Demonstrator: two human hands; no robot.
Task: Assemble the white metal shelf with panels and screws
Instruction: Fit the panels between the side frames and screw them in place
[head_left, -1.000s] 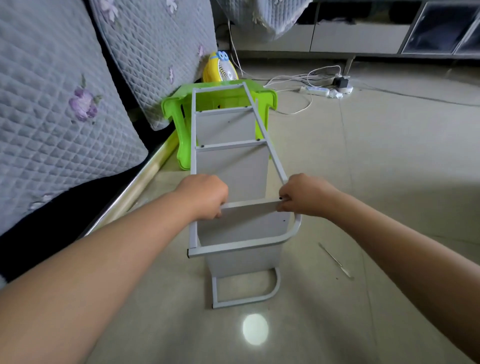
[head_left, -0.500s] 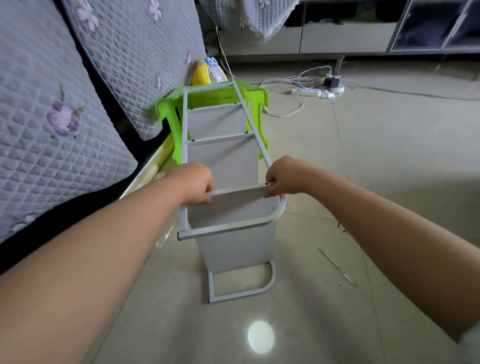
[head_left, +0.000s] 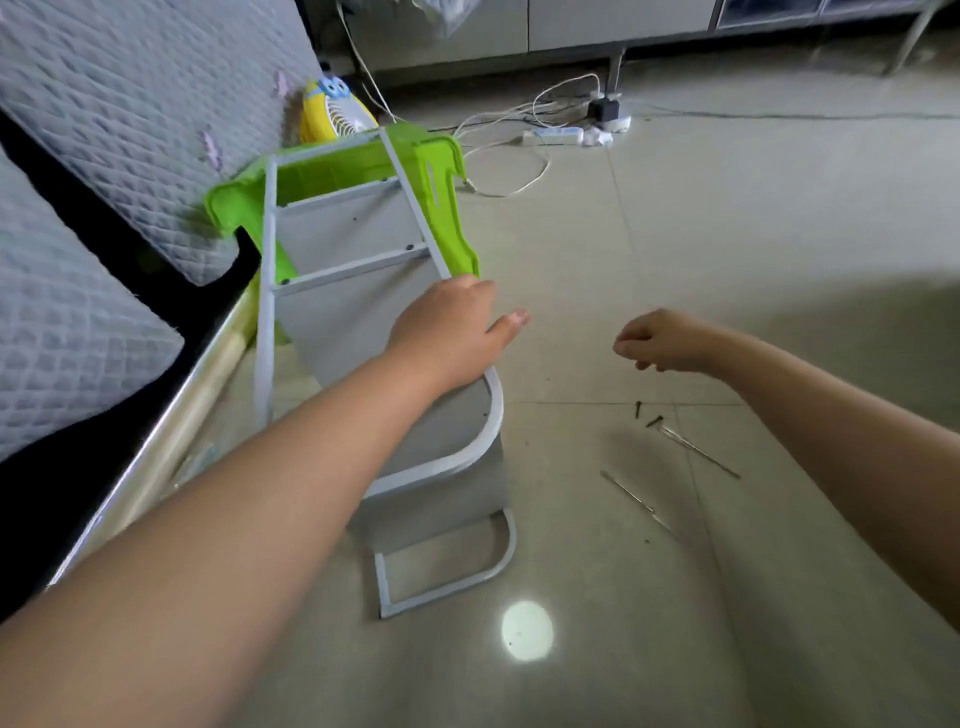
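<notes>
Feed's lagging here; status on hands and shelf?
Left hand resting on white shelf frame. Right hand off it, loosely curled, empty. Screws loose on floor, nothing blocking.

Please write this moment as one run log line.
left hand: rests on shelf rail | right hand: off shelf, above floor | screws: on floor

green stool (head_left: 441, 171), yellow fan (head_left: 332, 111), power strip (head_left: 553, 136) on floor.
</notes>
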